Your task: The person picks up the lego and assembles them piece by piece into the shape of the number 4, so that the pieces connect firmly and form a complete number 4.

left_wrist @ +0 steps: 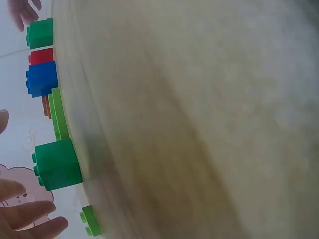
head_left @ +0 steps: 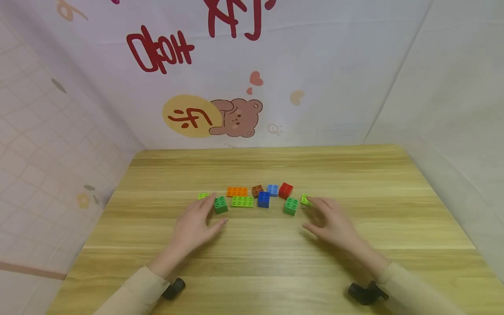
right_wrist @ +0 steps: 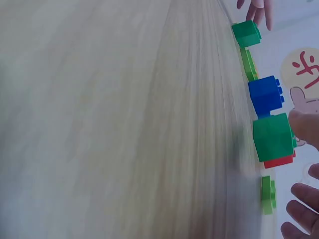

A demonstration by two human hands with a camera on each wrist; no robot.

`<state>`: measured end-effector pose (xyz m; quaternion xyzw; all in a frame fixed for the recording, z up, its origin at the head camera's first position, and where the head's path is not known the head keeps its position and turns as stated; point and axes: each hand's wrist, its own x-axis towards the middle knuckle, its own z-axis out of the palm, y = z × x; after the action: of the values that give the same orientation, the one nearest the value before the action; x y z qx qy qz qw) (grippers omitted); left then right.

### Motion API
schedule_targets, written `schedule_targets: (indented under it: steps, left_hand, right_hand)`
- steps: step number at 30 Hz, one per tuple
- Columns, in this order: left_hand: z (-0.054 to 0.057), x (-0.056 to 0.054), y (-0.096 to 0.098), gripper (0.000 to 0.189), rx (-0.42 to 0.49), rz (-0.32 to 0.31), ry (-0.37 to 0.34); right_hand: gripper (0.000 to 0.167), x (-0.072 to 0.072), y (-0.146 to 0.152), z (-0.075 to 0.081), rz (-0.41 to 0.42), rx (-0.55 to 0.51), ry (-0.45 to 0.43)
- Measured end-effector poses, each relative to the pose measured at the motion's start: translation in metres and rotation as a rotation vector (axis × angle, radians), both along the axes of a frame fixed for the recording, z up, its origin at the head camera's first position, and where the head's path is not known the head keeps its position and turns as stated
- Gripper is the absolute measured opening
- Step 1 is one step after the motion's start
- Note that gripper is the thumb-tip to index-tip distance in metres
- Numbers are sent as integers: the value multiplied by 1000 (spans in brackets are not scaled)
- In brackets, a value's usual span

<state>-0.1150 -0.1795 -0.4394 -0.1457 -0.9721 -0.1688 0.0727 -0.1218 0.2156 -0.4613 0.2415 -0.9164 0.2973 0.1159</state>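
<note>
- The plastic blocks (head_left: pixel 242 201) are smooth and boxy with round studs on top; they lie loosely in a row across the middle of the table (head_left: pixel 252 262), a board with streaky wood grain.
- Ten blocks in all: two long ones, an orange block (head_left: pixel 237 192) and a lime block just nearer; two green, two small flat lime, and one each of brown, dark blue, light blue and red.
- The left hand (head_left: pixel 193 222) is at the row's left end, fingers apart and thumb held away, beside a green block (head_left: pixel 221 204) (I cannot tell whether it touches).
- The right hand (head_left: pixel 334 221) is at the right end, fingers loosely parted, pinching nothing; its fingertips hide part of a small lime block (head_left: pixel 305 199).
- The dark blue block (head_left: pixel 264 199) partly covers the light blue block (head_left: pixel 273 190).
- Beyond hangs white cloth (head_left: pixel 330 57), printed with a bear (head_left: pixel 238 118).
</note>
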Motion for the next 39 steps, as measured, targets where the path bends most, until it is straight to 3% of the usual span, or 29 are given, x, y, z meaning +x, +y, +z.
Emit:
schedule_targets:
  steps: [13, 20, 28, 39]
  left_hand:
    - [-1, -11, -6, 75, 189, 69, -79]
    - [0, -15, -6, 75, 247, 86, -109]
    - [-2, -19, -5, 72, 340, 73, -99]
    - [-9, -25, -9, 66, 507, 85, -179]
  right_hand:
    - [65, -10, -16, -4, -38, -53, -92]
    - [64, -12, -20, 0, -66, -74, -153]
    - [61, -17, -23, -1, -63, -86, -145]
    - [60, -21, -27, -6, -63, -97, -146]
